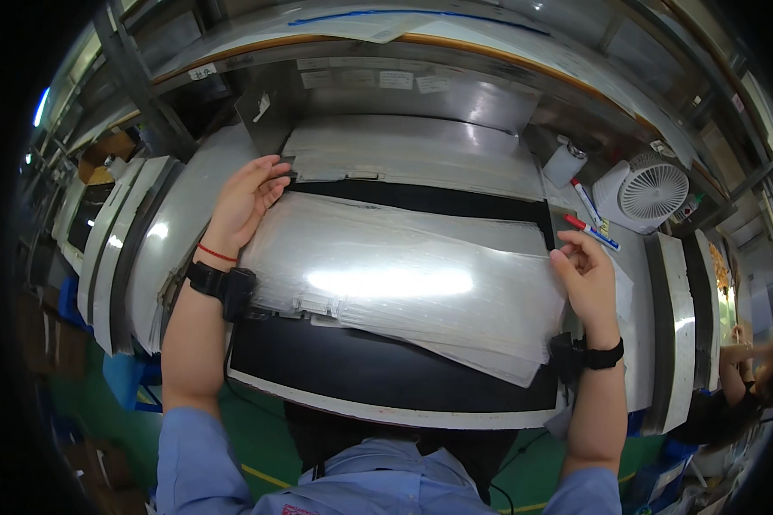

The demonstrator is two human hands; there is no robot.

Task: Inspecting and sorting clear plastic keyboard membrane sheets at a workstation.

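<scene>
A fanned pile of thin, shiny grey sheets (404, 249) lies slightly askew on a black work mat (386, 357) in front of me. A small clip-like piece (315, 305) shows at its near left edge. My left hand (247, 204) is at the pile's far left corner, fingers curved and apart, tips close to a flat metal plate (421, 154) behind the pile. Beside the pile's right edge, my right hand (586, 279) hovers with bent, parted fingers, the thumb nearest the sheets. Nothing shows in either hand; whether the right thumb touches the sheets I cannot tell.
More stacked sheets stand at the left (146, 249) and right (668, 326). At the back right are a white fan (646, 193), a pump bottle (565, 163) and a red-capped marker (591, 232). A shelf (404, 53) runs overhead. Another person (747, 386) is at far right.
</scene>
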